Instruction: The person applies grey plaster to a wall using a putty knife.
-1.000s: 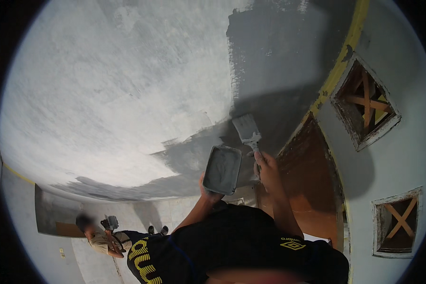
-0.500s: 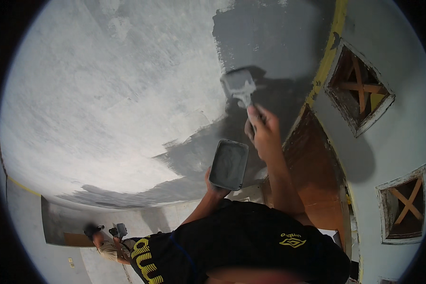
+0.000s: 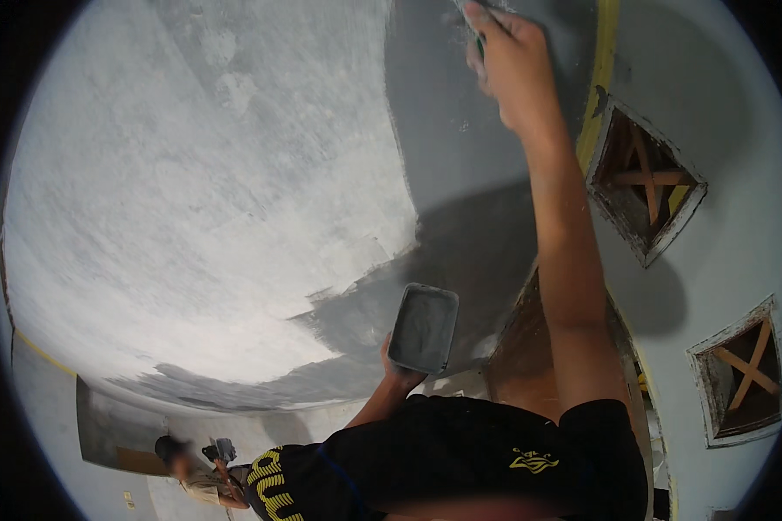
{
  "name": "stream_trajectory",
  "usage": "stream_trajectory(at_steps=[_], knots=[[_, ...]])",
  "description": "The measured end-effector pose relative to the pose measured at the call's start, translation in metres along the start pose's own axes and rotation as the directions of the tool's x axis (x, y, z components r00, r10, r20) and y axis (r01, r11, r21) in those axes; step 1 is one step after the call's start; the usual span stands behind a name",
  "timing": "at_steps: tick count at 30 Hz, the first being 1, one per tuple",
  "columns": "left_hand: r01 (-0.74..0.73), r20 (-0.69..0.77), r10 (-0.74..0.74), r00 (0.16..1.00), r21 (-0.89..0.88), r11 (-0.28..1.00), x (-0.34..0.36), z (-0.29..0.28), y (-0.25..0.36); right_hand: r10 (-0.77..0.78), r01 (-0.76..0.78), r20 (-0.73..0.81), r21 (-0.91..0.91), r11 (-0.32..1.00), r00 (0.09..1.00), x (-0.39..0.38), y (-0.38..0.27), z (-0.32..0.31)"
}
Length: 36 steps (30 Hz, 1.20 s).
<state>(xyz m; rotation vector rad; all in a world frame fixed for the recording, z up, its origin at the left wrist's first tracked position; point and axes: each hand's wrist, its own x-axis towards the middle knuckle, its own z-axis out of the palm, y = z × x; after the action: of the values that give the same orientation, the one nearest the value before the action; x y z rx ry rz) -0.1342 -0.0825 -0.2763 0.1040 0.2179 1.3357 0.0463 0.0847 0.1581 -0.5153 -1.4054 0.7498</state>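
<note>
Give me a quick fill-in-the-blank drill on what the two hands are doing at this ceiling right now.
1. The left hand holds a flat rectangular ____ loaded with grey plaster.
2. The right hand is stretched up against the ____ patch of wet plaster, not the pale dry area.
3. The two openings in the wall on the right are each braced by crossed ____ sticks.

Missing words: tray; darker grey; wooden
</note>
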Motion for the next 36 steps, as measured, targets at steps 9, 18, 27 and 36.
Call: stream_trajectory(at_steps=[9, 18, 27, 36], knots=[[0.086, -0.034, -0.086, 0.996, 0.003, 0.996, 0.009, 0.008, -0.008, -0.409, 0.249, -0.067, -0.701, 0.669, 0.91, 0.065, -0.061, -0.019], [0.227, -0.008, -0.227, 0.974, -0.01, 0.974, 0.016, 0.021, -0.014, -0.032, 0.323, 0.345, -0.836, 0.444, 0.938, -0.011, -0.035, -0.071], [0.273, -0.008, -0.273, 0.962, 0.047, 0.961, 0.031, 0.025, -0.032, 0.206, 0.216, 0.283, -0.931, 0.295, 0.937, -0.023, -0.052, -0.087], [0.256, 0.068, -0.259, 0.963, 0.05, 0.965, 0.036, 0.028, -0.028, 0.012, 0.591, 0.627, -0.726, -0.351, 0.779, 0.034, -0.106, -0.067]])
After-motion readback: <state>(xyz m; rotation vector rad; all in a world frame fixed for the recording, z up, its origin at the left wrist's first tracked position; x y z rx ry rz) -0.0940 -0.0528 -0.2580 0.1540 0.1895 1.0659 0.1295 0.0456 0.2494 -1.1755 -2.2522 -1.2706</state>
